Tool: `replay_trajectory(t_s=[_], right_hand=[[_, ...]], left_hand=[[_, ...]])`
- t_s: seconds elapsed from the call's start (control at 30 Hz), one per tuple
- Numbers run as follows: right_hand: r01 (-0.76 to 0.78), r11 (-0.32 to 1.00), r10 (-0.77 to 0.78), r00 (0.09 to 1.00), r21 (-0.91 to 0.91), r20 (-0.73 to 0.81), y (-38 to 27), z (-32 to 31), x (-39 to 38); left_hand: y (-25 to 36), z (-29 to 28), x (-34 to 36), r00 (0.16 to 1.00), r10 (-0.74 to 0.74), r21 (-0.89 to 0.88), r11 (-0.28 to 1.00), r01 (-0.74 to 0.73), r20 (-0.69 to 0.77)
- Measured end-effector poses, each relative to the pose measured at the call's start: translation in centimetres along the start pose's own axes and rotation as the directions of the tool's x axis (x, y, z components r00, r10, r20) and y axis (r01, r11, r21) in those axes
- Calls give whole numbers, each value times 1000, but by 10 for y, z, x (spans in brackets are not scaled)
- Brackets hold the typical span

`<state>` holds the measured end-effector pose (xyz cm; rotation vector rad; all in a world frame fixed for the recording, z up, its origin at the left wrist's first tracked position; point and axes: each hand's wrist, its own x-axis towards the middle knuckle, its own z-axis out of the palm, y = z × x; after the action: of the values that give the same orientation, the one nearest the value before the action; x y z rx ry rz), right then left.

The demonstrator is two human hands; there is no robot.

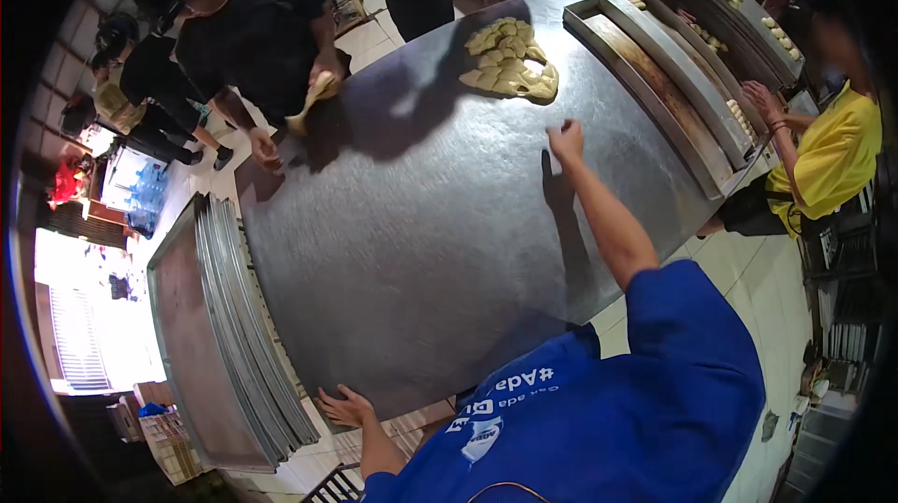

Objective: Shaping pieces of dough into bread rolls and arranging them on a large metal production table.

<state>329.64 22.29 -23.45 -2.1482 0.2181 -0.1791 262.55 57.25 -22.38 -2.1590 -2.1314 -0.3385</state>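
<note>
Seems to be a bakery workroom, built for production in quantity. Can be recognised by the wide metal work table (402, 241), with portioned yellowish dough (510, 78) lying on top, and by the long metal trays (641, 78) near its right edge. Also shows rows of small dough pieces (780, 34) beyond, a thick stack of large trays (192, 325), tiled floor (748, 293) and several people (248, 45) around.

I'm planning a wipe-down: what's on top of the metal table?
The metal table bears clustered dough pieces and, at right, long metal trays. The surface beneath them is covered, and the blue shirt hides some of the near edge.
</note>
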Motion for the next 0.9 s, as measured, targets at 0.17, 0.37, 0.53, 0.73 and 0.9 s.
replay_trajectory(t_s=[0.17, 0.37, 0.53, 0.73, 0.9], right_hand=[[-345, 937, 347, 937, 61, -30, -61, 39, 106], [-379, 925, 348, 861, 12, 372, -45, 25, 133], [-499, 764, 164, 763, 408, 626, -4, 5, -33], [-686, 538, 23, 593, 490, 805, -9, -46, -242], [-614, 757, -29, 311, 224, 950, 3, -60, -341]], left_hand=[[-4, -6, -4, 1000, -13, -15, 1000, 13, 6], [-7, 6, -1, 999, 41, -76, 996, -43, -23], [-9, 9, -2, 1000, -6, -61, 998, 7, 5], [49, 38, -26, 998, 63, -283, 957, -64, -15], [179, -49, -132, 501, 801, -899, 427, -93, 329]])
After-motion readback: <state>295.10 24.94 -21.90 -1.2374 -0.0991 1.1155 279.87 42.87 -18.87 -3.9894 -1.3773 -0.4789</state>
